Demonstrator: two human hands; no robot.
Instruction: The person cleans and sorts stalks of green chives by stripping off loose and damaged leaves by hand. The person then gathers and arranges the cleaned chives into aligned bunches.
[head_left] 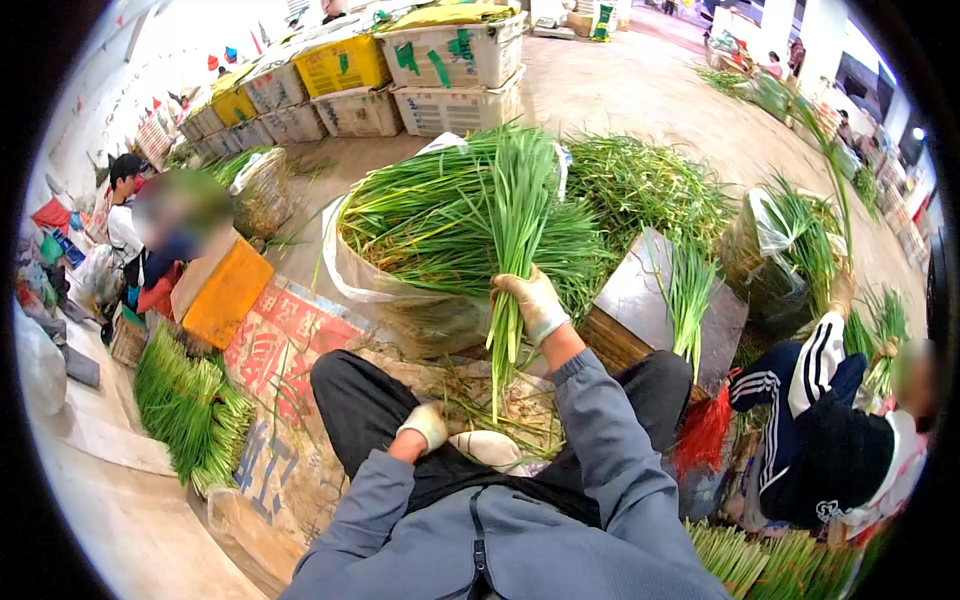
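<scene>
My right hand point(532, 305), in a pale work glove, is closed round a bunch of long green chives point(520, 215). The leaves fan upward over a large white-lined sack point(345, 250) heaped with more chives point(430, 215), and the stalk ends hang below my fist. My left hand point(427, 426), also gloved, rests near my lap with its fingers curled. Whatever it may hold is hidden. A white rounded object point(487, 449) lies beside it, between my legs.
Loose leaves point(640, 190) are piled behind a metal-topped block point(650, 290) bearing chives. Tied bundles point(190, 405) lie at left, near an orange board point(228, 290). A co-worker point(830, 420) sits at right by another sack point(765, 260). Stacked crates point(455, 75) stand behind.
</scene>
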